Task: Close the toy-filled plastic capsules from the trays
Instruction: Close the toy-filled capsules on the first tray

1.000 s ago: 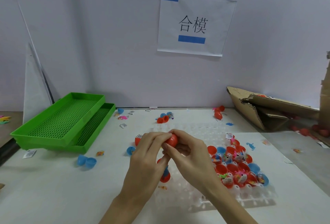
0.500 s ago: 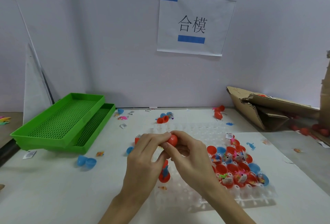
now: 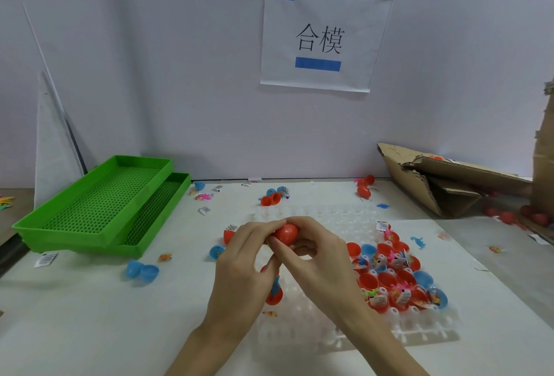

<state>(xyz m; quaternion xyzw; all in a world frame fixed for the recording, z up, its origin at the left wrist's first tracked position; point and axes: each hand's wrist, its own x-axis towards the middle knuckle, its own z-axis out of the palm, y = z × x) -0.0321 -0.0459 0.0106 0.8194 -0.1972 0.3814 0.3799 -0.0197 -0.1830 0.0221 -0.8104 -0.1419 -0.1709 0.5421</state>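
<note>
While both hands work above it, the white table point(image 3: 90, 315) carries everything. Left of the hands: two stacked green trays point(image 3: 102, 208), nested and offset. Right and beyond them: torn cardboard point(image 3: 443, 184). Directly under the hands: clear cell tray point(image 3: 353, 330), with open red and blue capsule halves point(image 3: 395, 279) holding toys clustered in its cells just right of the right wrist. Left hand point(image 3: 242, 270) and right hand point(image 3: 317, 261) are together, fingertips of both pinching one red capsule point(image 3: 284, 234) held up above the clear tray. Loose blue capsule point(image 3: 141, 270) lies well left of the left hand.
</note>
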